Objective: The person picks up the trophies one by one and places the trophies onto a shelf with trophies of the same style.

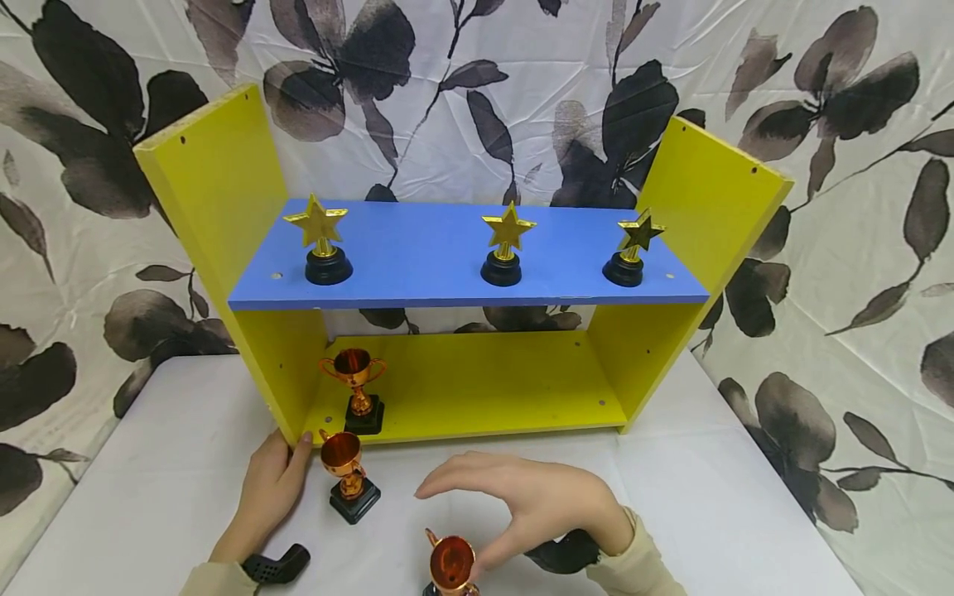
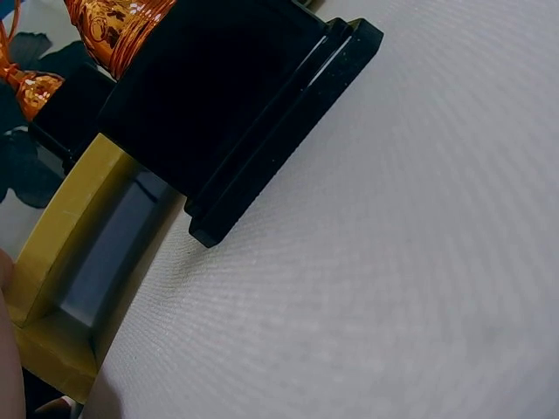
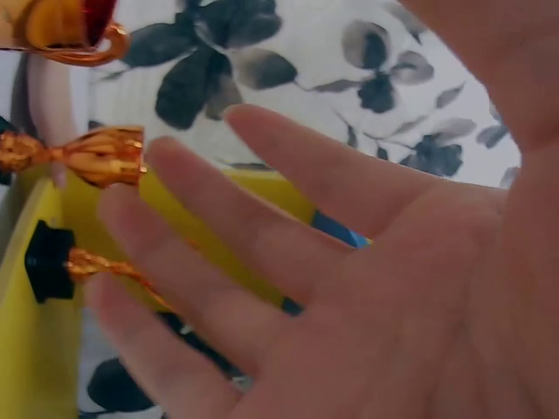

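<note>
My left hand (image 1: 270, 480) holds the lower front corner of the yellow and blue shelf (image 1: 469, 302), thumb and fingers on either side of the left panel's edge. Just right of it, a bronze-coloured cup trophy (image 1: 350, 476) with a black square base stands upright on the white table. My right hand (image 1: 532, 497) hovers over the table, fingers stretched and spread, holding nothing. Its thumb overlaps the rim of a second cup trophy (image 1: 451, 564) at the bottom of the head view. A third cup trophy (image 1: 359, 385) stands on the lower yellow board at its left end.
Three gold star trophies (image 1: 317, 236) on round black bases stand spaced along the blue upper board (image 1: 417, 248). Yellow side panels (image 1: 715, 190) rise at both ends. Behind hangs a white cloth (image 1: 462, 116) with dark flowers. The white table (image 1: 671, 463) extends in front.
</note>
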`<move>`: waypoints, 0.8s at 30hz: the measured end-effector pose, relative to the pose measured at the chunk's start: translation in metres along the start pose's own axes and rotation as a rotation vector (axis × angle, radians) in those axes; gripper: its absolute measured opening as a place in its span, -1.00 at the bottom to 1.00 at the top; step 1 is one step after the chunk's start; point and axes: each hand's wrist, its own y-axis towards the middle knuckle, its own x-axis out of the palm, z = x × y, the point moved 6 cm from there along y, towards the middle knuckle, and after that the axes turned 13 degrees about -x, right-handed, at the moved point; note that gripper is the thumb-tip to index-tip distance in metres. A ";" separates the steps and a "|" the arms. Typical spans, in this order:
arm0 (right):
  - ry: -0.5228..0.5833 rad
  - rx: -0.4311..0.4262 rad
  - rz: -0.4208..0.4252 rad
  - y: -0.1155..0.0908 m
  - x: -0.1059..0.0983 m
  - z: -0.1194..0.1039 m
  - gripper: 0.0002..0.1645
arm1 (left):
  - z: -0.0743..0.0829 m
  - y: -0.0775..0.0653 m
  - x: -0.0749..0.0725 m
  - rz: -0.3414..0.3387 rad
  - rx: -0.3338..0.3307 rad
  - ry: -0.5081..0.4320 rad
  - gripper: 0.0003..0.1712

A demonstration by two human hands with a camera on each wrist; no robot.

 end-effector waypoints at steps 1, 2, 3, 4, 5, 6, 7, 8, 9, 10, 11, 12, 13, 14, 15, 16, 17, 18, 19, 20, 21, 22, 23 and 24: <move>0.004 0.012 -0.026 0.001 0.003 0.002 -0.09 | 0.000 0.000 0.000 0.001 0.000 0.001 -0.65; 0.002 0.025 -0.048 0.002 0.006 0.003 -0.07 | 0.000 0.000 0.000 0.002 -0.001 0.003 -0.66; 0.000 0.040 -0.067 0.003 0.008 0.005 -0.05 | 0.000 0.000 0.000 0.003 -0.001 0.005 -0.66; 0.007 0.059 -0.081 0.004 0.010 0.006 -0.03 | 0.000 0.000 0.000 0.003 -0.002 0.006 -0.66; 0.016 0.079 -0.093 0.004 0.012 0.008 -0.01 | 0.000 0.000 0.000 0.003 -0.003 0.005 -0.66; 0.022 0.095 -0.105 0.005 0.014 0.009 0.01 | -0.001 0.000 0.000 0.003 -0.004 0.005 -0.66; 0.027 0.110 -0.118 0.005 0.016 0.010 0.03 | -0.001 0.000 0.000 0.003 -0.005 0.003 -0.66; 0.032 0.126 -0.129 0.005 0.017 0.011 0.04 | -0.001 0.000 0.000 0.003 -0.005 0.002 -0.66; 0.036 0.139 -0.140 0.005 0.018 0.012 0.05 | -0.001 0.000 0.000 0.004 -0.004 0.001 -0.66; 0.039 0.150 -0.150 0.005 0.020 0.013 0.05 | -0.001 0.000 0.000 0.004 -0.004 -0.001 -0.66; 0.043 0.159 -0.157 0.005 0.020 0.013 0.05 | -0.001 0.000 0.000 0.005 -0.003 -0.002 -0.66; 0.046 0.165 -0.162 0.004 0.021 0.014 0.05 | -0.001 0.000 0.000 0.006 -0.003 -0.003 -0.66; 0.045 0.172 -0.167 0.004 0.021 0.014 0.04 | -0.001 0.000 0.000 0.007 -0.002 -0.004 -0.66; 0.045 0.180 -0.169 0.004 0.022 0.015 0.03 | -0.001 0.000 0.000 0.007 -0.001 -0.004 -0.66; 0.047 0.183 -0.170 0.003 0.022 0.015 0.02 | -0.001 0.000 0.000 0.007 -0.002 -0.006 -0.66; 0.050 0.186 -0.171 0.003 0.022 0.014 0.00 | -0.001 0.000 0.000 0.006 -0.003 -0.007 -0.66; 0.051 0.187 -0.171 0.004 0.022 0.014 -0.02 | -0.001 0.000 0.000 0.006 -0.004 -0.009 -0.66; 0.050 0.185 -0.173 0.004 0.022 0.014 -0.04 | -0.001 0.000 0.000 0.004 -0.005 -0.010 -0.66; 0.046 0.184 -0.176 0.004 0.022 0.014 -0.07 | -0.001 0.000 0.000 0.003 -0.006 -0.010 -0.65; 0.045 0.182 -0.179 0.004 0.022 0.013 -0.08 | -0.001 0.000 0.000 0.000 -0.008 -0.010 -0.65; 0.043 0.180 -0.181 0.005 0.022 0.013 -0.10 | -0.001 0.000 0.000 -0.002 -0.010 -0.010 -0.65; 0.036 0.179 -0.186 0.005 0.022 0.012 -0.11 | -0.001 0.000 0.000 -0.003 -0.012 -0.009 -0.65; 0.029 0.179 -0.189 0.005 0.022 0.012 -0.11 | -0.001 0.000 0.000 -0.006 -0.014 -0.010 -0.64; 0.025 0.181 -0.192 0.005 0.022 0.012 -0.11 | -0.001 0.000 0.000 -0.007 -0.015 -0.009 -0.64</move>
